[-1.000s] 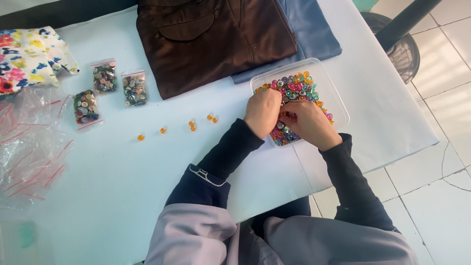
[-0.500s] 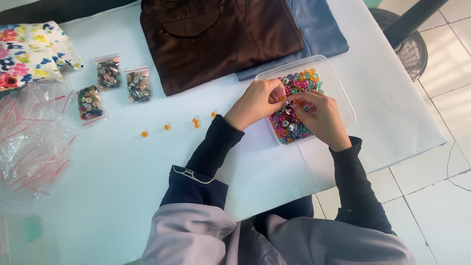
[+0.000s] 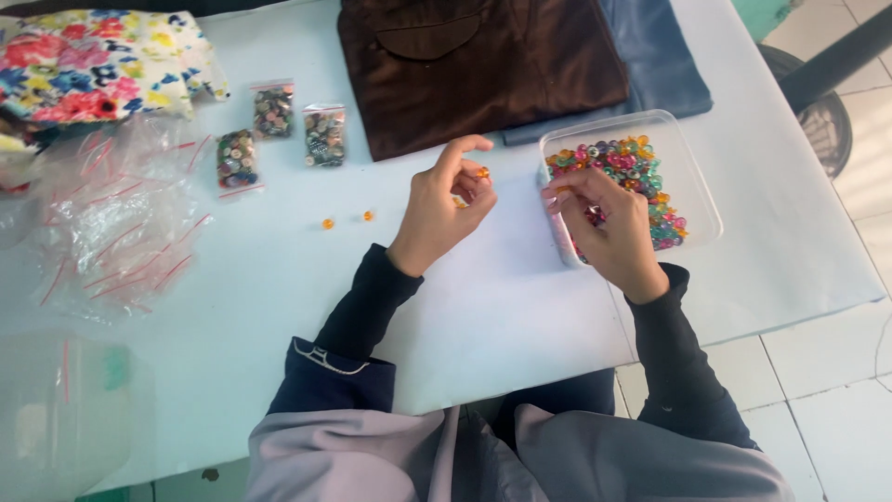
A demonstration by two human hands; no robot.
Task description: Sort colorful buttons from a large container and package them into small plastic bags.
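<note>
A clear plastic tray (image 3: pixel 692 177) full of small coloured buttons (image 3: pixel 632 163) lies on the pale blue table. My right hand (image 3: pixel 609 228) rests over the tray's left part, fingers curled among the buttons; whether it grips one I cannot tell. My left hand (image 3: pixel 446 204) hovers left of the tray and pinches a small orange button (image 3: pixel 482 172) between thumb and fingertips. Two loose orange buttons (image 3: pixel 346 220) lie on the table to the left of that hand.
Folded brown cloth (image 3: pixel 474 65) and blue cloth (image 3: pixel 655 65) lie at the back. Three small bags of buttons (image 3: pixel 274 135) sit back left, beside floral fabric (image 3: pixel 102 60). Empty zip bags (image 3: pixel 116 223) pile at the left. The table edge (image 3: pixel 790 311) runs at the right, tiled floor beyond.
My left hand has come out of the tray and moved left over the table with an orange button. The right hand stays over the tray.
</note>
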